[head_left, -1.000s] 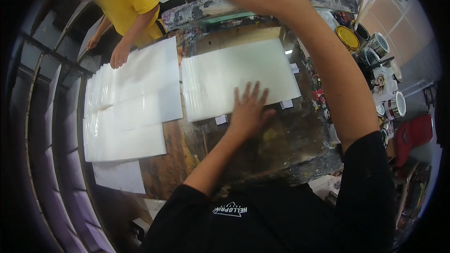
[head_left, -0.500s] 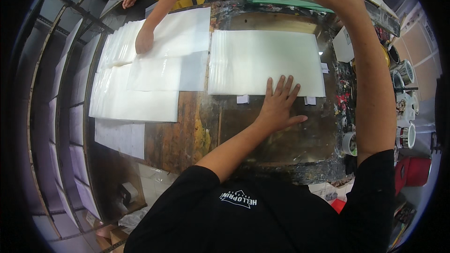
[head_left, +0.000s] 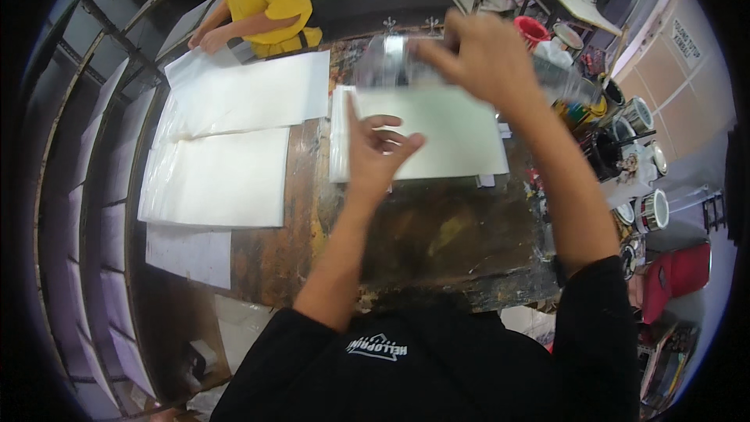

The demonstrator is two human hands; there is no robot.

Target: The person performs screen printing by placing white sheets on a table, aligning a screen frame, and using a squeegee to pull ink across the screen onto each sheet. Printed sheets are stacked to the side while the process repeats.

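My left hand [head_left: 373,144] hovers over the left end of a white stack of plastic-looking sheets [head_left: 449,137], index finger stretched out, the others loosely bent and apart from the thumb. Nothing shows between those fingers. Raised at the stack's far edge, my right hand [head_left: 488,59] is smeared by motion, so its grip is unclear. Around it stretches a blurred, see-through streak that looks like the moving frame [head_left: 574,84]. Small white tabs [head_left: 485,180] sit at the stack's near and right edges.
Two more piles of white sheets [head_left: 226,180] cover the table's left side, with a co-worker in yellow [head_left: 266,0] handling the far one. Metal shelving [head_left: 101,211] stands left. Paint cans [head_left: 651,209] line the right side, near a red chair [head_left: 676,277]. Clamps [head_left: 432,25] show behind.
My left hand moved left from the stack's near edge to its left end. My right hand came down and left from the top edge. The frame no longer shows sharply. The co-worker's hands drew back.
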